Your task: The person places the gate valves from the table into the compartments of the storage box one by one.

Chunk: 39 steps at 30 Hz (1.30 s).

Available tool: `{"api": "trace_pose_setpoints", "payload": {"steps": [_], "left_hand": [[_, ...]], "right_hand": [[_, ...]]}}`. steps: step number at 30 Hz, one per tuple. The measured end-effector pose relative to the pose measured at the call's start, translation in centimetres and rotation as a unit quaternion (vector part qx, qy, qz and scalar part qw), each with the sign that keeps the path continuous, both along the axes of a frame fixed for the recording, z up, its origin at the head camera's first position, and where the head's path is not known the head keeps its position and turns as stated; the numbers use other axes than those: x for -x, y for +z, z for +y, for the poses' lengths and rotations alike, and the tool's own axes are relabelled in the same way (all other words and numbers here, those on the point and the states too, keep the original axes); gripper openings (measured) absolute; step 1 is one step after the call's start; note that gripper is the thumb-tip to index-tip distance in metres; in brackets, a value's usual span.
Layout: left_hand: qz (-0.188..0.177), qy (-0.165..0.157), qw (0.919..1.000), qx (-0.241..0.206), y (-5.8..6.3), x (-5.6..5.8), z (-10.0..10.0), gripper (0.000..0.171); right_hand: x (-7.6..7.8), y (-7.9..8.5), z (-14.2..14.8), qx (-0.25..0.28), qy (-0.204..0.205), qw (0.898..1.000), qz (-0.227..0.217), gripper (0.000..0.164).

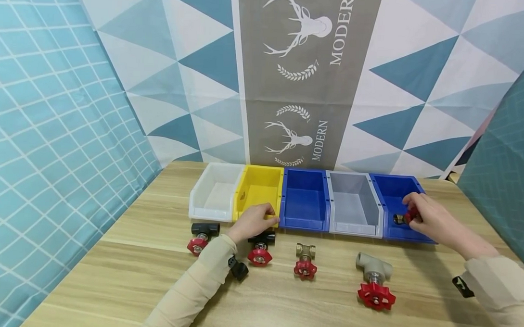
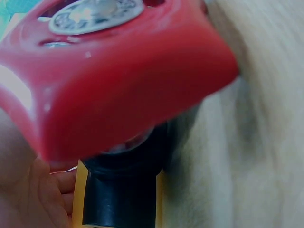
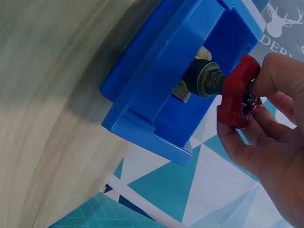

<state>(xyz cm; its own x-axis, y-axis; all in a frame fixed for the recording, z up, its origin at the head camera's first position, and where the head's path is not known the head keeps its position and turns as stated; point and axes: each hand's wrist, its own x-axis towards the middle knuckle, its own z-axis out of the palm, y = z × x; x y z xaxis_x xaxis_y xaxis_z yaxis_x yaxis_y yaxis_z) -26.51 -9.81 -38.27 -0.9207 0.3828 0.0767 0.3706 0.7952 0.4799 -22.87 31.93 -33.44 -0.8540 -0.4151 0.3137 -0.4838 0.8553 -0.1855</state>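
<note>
My right hand (image 1: 433,218) pinches the red handwheel (image 3: 235,92) of a brass valve (image 3: 202,78) between thumb and fingers. The valve's brass body is at the front opening of the far-right blue bin (image 1: 409,234), overlapping its front wall. At the front of the yellow bin (image 1: 262,169), my left hand (image 1: 252,222) holds the front lip near its right corner. Below that hand lies a black valve with a red handwheel (image 1: 260,257), partly covered by the hand. It fills much of the left wrist view, its red handwheel (image 2: 137,71) closest.
Between the yellow and far-right bins stand a blue bin (image 1: 304,223) and a grey bin (image 1: 355,229); a white bin (image 1: 210,213) is leftmost. In front lie another black valve (image 1: 205,229), a brass valve (image 1: 305,261) and a grey valve (image 1: 375,273). A patterned cloth (image 1: 195,84) hangs behind.
</note>
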Motion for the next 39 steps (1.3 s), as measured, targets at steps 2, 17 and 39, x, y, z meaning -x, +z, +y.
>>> {"api": "trace_pose_setpoints", "payload": {"steps": [2, 17, 39], "left_hand": [[-0.001, 0.001, 1.0, -0.001, 0.0, 0.0, 0.0, 0.024], [0.009, 0.001, 1.0, 0.003, -0.1, -0.1, 0.1, 0.024], [0.011, 0.004, 0.9999, 0.005, -0.2, 0.0, 0.1, 0.025]], "right_hand": [[0.2, -0.1, 0.0, 0.001, 0.003, 1.0, -0.006, 0.034], [1.5, -1.3, -0.1, -0.012, 0.0, 1.0, -0.017, 0.024], [2.2, -1.7, -0.7, -0.01, -0.028, 0.998, -0.061, 0.022]]}}
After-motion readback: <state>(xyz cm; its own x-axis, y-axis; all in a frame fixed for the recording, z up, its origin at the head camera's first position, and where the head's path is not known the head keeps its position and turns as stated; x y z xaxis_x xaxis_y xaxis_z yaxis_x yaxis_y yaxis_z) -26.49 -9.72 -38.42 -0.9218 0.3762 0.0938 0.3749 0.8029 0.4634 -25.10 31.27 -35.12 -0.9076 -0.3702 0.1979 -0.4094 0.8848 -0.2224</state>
